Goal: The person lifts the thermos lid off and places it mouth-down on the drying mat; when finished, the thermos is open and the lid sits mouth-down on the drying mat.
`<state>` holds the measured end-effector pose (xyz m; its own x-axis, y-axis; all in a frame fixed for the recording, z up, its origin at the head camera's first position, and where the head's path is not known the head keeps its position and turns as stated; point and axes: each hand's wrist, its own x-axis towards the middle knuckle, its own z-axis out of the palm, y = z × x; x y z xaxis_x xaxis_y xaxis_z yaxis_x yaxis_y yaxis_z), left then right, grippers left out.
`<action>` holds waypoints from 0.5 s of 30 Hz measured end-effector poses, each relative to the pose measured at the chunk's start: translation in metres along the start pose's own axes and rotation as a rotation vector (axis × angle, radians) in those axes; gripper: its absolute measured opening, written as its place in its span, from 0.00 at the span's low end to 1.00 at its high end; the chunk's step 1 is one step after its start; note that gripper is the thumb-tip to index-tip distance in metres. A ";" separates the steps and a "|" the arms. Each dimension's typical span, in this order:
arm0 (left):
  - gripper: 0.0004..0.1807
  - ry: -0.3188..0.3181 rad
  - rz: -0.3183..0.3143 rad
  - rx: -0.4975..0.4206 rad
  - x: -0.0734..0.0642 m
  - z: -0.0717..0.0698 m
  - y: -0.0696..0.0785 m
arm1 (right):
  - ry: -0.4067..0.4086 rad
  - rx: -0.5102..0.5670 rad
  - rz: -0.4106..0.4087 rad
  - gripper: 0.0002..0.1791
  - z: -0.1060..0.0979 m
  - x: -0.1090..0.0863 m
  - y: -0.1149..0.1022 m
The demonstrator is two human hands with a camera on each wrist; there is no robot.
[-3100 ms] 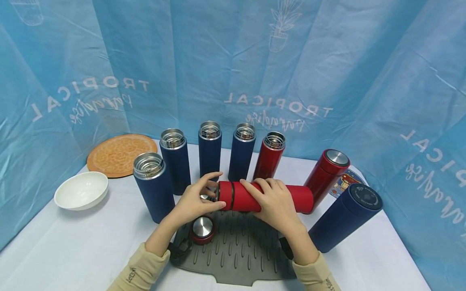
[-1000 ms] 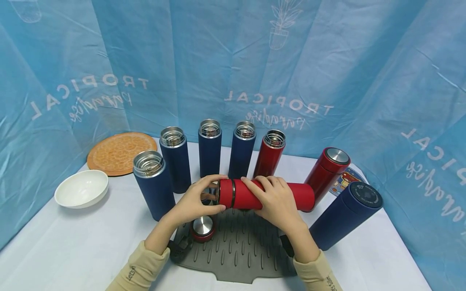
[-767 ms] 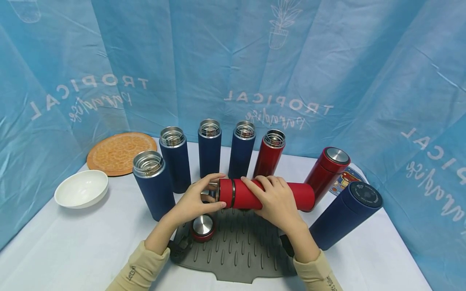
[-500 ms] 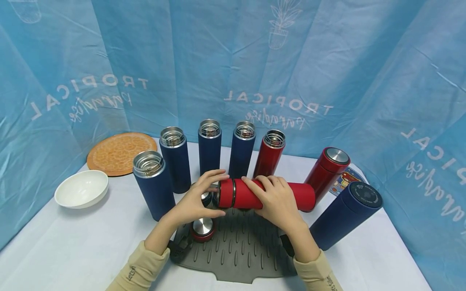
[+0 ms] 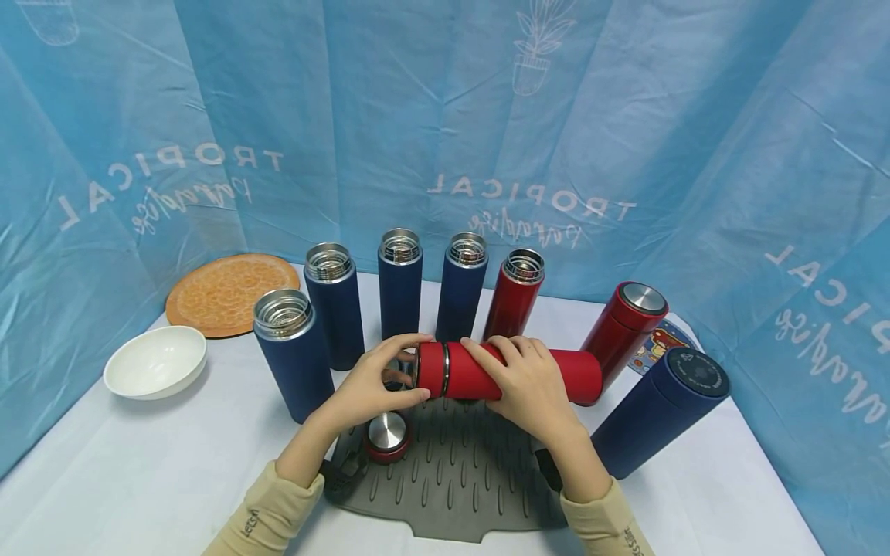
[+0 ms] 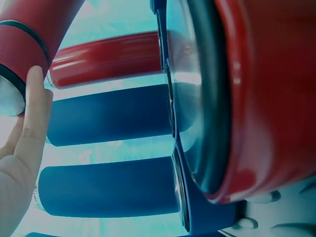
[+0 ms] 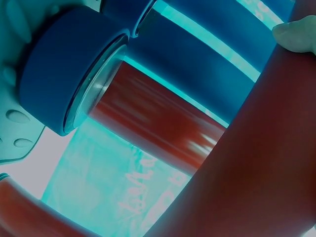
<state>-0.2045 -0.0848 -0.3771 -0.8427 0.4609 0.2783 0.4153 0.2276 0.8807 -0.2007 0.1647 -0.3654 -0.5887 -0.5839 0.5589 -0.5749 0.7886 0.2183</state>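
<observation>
A red thermos bottle (image 5: 579, 378) lies level across the view, above the grey mat (image 5: 452, 494). My right hand (image 5: 524, 378) grips its body from above, and the thumb shows on the red wall in the right wrist view. My left hand (image 5: 371, 386) holds the bottle's red lid (image 5: 432, 369), thumb at the near side and fingers curled over the silver end. A dark band marks the seam between lid and body. Just below the left hand, a loose red lid (image 5: 388, 436) with a silver top rests on the mat. A blue lid (image 7: 69, 69) shows in the right wrist view.
Behind stand several uncapped blue bottles (image 5: 399, 289) and an uncapped red bottle (image 5: 513, 305). To the right are a capped red bottle (image 5: 619, 340) and a capped blue bottle (image 5: 653, 417). A white bowl (image 5: 154, 363) and a round orange mat (image 5: 232, 293) lie at left.
Half a second ago my left fingers and thumb were spread away from the lid; now they are round it again. My right hand and the bottle have stayed nearly in place.
</observation>
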 end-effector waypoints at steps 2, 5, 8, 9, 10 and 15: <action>0.35 0.003 -0.030 0.009 0.000 0.000 0.000 | 0.001 0.002 0.000 0.54 0.000 0.000 0.000; 0.35 0.003 -0.048 0.011 0.001 0.000 0.001 | -0.001 0.003 0.002 0.54 -0.001 0.000 0.000; 0.40 -0.012 0.001 0.010 0.001 0.000 0.000 | -0.004 0.002 0.005 0.54 -0.002 0.001 0.000; 0.43 -0.018 0.031 0.013 0.001 0.000 0.000 | -0.004 0.002 0.006 0.54 -0.002 0.001 0.000; 0.44 -0.024 0.063 0.017 0.001 0.000 -0.001 | -0.004 0.001 0.006 0.54 -0.002 0.001 0.000; 0.42 -0.021 0.173 0.027 0.002 0.001 -0.002 | -0.005 -0.004 0.000 0.53 -0.003 0.001 0.000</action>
<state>-0.2068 -0.0834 -0.3785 -0.7504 0.5131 0.4167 0.5632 0.1662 0.8095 -0.1993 0.1650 -0.3628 -0.5917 -0.5846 0.5551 -0.5725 0.7895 0.2213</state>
